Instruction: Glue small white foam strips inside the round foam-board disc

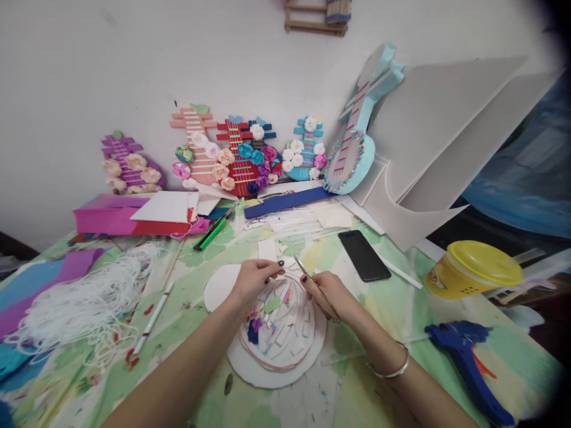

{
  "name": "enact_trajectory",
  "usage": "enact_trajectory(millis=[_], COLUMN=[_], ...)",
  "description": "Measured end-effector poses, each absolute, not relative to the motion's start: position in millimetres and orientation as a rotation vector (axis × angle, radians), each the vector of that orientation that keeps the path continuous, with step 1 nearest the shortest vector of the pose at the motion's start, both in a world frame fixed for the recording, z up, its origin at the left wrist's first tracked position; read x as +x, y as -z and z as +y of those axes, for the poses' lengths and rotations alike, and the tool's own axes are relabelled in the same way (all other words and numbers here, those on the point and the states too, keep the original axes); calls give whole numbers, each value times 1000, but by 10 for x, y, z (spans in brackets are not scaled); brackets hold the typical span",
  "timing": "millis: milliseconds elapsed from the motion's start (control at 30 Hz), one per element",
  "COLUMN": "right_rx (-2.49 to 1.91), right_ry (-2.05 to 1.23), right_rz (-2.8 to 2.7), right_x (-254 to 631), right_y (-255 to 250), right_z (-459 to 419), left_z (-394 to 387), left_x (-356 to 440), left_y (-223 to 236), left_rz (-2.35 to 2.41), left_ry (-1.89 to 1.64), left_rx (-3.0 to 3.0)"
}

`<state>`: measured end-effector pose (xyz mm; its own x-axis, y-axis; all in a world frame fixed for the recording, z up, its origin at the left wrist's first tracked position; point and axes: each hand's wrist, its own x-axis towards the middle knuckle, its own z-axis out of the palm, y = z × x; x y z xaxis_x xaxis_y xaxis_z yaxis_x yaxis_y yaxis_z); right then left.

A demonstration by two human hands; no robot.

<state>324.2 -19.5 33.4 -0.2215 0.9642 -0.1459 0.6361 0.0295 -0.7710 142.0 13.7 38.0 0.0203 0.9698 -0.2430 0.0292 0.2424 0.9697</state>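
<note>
My right hand [328, 291] is closed around a pair of scissors [298, 262], whose narrow blades point up and to the left. Thumb and fingers of my left hand [259, 279] are pinched together on a thin pale strip, mostly hidden by the fingertips. Both hands hover close together over the far side of a shallow round tray [279, 367] with a pinkish rim. Small paper scraps in white, purple, blue and green lie inside it. Under the tray is a white board cutout [289, 378] with rounded outlines, its smaller lobe showing beside my left wrist.
A black phone [364, 255], yellow tub [473, 268] and blue glue gun [468, 362] lie to the right. White cord [89, 303] is heaped left, near a green cutter [214, 232]. Several flower-decorated paper instruments [241, 157] and a light-blue one [357, 142] lean against the wall.
</note>
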Motion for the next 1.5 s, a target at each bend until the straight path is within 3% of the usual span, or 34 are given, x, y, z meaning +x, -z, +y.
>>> enact_trajectory(millis=[367,900,1033,1267,1500], right_rx=[-1420,-1639,-1747,-1906,-1728], right_ry=[-1030,-967,-997,-763,-622], right_rz=[-1956,-1924,-1820,-1516,-1208], right_x=[3256,3210,3241,3618,3830], right_y=[-362,-398,-375,-380,-338], right_z=[-233,-210,-161,66,134], left_z=[142,121,192,517,605], left_x=[1524,1638,1581,1500,1822], left_y=[-403,-368,-411,-378,-238], left_rz=[1222,1211,1272,1450,1258], left_ry=[-1088,-958,-939,-781,-735], left_rx=[1047,1046,1230,1815,2118])
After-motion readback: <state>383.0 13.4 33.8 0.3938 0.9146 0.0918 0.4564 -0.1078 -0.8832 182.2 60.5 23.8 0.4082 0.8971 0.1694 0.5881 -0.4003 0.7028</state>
